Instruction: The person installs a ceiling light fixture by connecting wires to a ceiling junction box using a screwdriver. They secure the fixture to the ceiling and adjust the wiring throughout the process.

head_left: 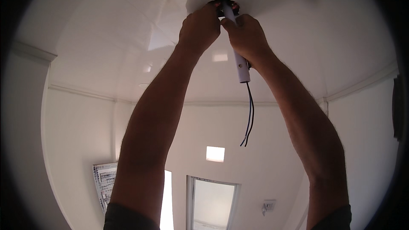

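Both my arms reach up to the ceiling. A white rod (242,70), like a fan downrod, hangs slightly tilted from a dark fitting (224,2) at the ceiling, where bits of red show. My right hand (249,37) is wrapped around the upper part of this rod. Up against the dark fitting, my left hand (199,29) is closed with its fingertips hidden, so what they pinch cannot be seen. A hole with a brass-coloured spot shows near the rod's lower end. Two thin dark wires (250,115), one bluish, dangle from its bottom.
The glossy ceiling (106,30) meets pale walls. Below are a bright small square opening (215,153), a framed door or window (215,202) and a wall fixture (268,205). A printed sheet (104,181) hangs at left; a dark object (398,106) is on the right wall.
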Motion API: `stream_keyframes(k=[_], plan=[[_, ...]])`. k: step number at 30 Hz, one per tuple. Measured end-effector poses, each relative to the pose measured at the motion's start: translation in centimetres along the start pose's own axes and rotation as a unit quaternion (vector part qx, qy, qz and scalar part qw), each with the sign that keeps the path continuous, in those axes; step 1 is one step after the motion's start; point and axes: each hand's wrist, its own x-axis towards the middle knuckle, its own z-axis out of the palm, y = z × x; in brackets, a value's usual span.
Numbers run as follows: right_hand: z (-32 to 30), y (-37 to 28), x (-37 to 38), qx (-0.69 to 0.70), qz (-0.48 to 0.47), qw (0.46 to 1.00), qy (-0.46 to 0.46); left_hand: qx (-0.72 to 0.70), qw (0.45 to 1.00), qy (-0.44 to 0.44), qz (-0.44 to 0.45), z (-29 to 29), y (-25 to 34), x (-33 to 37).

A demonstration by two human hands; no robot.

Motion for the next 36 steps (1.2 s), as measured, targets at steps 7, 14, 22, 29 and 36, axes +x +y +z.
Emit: stream_keyframes(k=[7,14,22,29,36], plan=[[-0.6,0.2,-0.4,-0.006,-0.007,1.000,-0.015,-0.004,1.000,-0.004,0.010,0.2,1.3,0.6],[-0.5,0.6,-0.2,-0.004,0.011,1.000,-0.012,-0.046,0.999,0.000,-0.011,0.3,0.5,0.0],[-0.7,0.4,0.1,-0.008,-0.001,1.000,-0.022,0.012,0.995,-0.093,0.044,-1.7,0.7,1.0],[-0.7,0.5,0.1,0.015,0.009,0.999,-0.027,0.056,0.991,-0.057,0.104,-2.4,0.4,-0.8],[-0.3,-0.1,0.0,0.012,0.013,1.000,-0.020,0.084,0.993,-0.054,0.063,-1.3,0.3,-0.1]])
